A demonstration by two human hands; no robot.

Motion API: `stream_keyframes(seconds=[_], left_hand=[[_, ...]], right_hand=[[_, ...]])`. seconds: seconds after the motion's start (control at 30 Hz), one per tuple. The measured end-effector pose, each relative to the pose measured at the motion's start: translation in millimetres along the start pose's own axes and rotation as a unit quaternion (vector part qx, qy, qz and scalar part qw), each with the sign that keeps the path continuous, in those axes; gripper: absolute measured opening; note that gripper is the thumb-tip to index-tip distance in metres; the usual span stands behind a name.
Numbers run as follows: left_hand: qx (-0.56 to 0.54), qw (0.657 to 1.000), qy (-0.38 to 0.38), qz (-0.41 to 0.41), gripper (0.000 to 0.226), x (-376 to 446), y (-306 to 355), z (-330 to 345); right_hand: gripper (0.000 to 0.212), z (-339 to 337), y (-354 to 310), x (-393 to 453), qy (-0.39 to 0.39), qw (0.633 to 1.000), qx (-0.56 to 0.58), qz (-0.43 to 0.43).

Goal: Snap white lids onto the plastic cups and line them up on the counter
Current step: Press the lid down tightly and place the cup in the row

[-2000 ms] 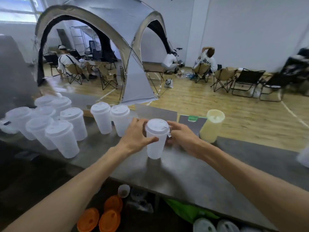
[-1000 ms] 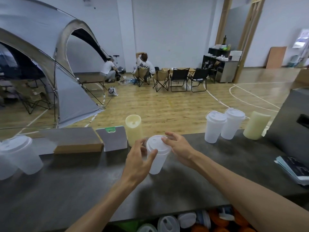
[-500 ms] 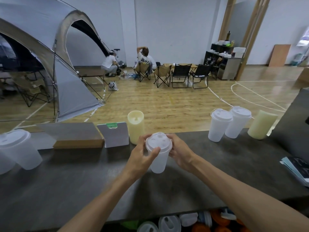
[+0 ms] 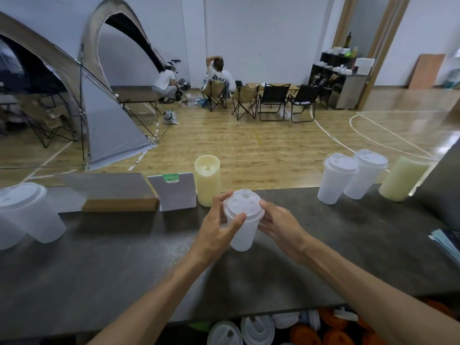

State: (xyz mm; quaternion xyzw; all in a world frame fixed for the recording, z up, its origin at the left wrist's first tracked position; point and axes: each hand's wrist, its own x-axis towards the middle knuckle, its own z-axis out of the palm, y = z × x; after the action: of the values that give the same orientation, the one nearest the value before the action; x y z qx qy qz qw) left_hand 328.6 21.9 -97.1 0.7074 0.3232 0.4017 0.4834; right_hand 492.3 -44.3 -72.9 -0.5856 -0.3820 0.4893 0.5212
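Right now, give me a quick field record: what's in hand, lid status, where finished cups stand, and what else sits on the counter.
in hand: cup, tilted toward the camera, gripped by left hand and right hand
lid: white lid on it; full seal cannot be judged
finished right: two lidded cups, touching
finished left: lidded cups at the frame edge
counter extras: cream candle, second candle, card stand

Grey tent, folding chairs and two yellowish candles beyond

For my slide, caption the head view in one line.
Both hands, left hand and right hand, grip a lidded plastic cup above the grey counter.
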Motion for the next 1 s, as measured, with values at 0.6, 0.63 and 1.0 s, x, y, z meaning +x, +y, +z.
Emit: stream_keyframes(seconds=[0.6,0.63,1.0], left_hand=[[-0.129,0.990,0.020,-0.048,0.047,-2.7,10.3,9.5],[-0.139,0.988,0.029,-0.053,0.050,-3.0,10.9,11.5],[-0.135,0.980,0.102,-0.109,0.013,13.5,15.8,6.5]], right_hand=[[0.039,12.3,8.5,-2.9,-0.013,0.997,-0.002,-0.080],[0.039,12.4,8.2,-1.8,-0.019,0.996,-0.011,-0.081],[0.044,5.1,8.1,5.8,-0.052,0.997,-0.025,-0.059]])
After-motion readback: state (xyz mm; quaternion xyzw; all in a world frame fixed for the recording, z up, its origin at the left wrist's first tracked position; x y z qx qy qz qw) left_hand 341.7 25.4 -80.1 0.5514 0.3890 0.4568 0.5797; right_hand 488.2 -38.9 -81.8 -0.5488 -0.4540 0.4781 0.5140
